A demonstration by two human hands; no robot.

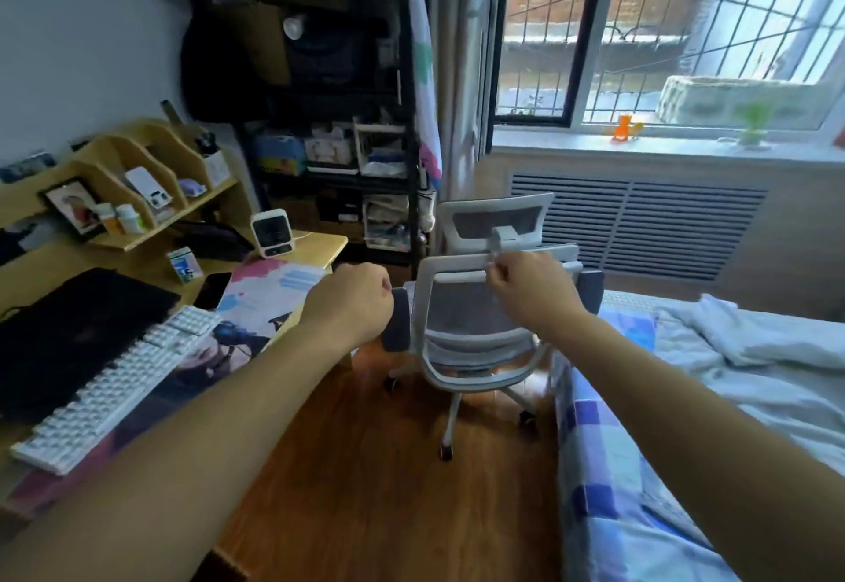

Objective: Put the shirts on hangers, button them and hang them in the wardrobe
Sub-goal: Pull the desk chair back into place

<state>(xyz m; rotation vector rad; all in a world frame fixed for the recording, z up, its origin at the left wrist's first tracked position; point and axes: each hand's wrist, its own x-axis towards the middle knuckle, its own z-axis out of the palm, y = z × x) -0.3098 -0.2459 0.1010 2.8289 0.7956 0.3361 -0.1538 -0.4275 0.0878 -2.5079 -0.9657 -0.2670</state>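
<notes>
Head view: left hand (pixel 354 302) and right hand (pixel 526 282), both fisted and holding nothing, hover before an office chair (pixel 484 307) at 12 o'clock. No shirt or hanger shows; crumpled white cloth (pixel 754 339) at 3 o'clock looks soft, light.

You can't read any text here; print on the small carton (pixel 184 264) and bottles (pixel 120 218) is too blurred.

Home bedroom: bed (pixel 686 398), desk (pixel 315 245) with keyboard (pixel 114 389), office chair (pixel 480 320).
</notes>
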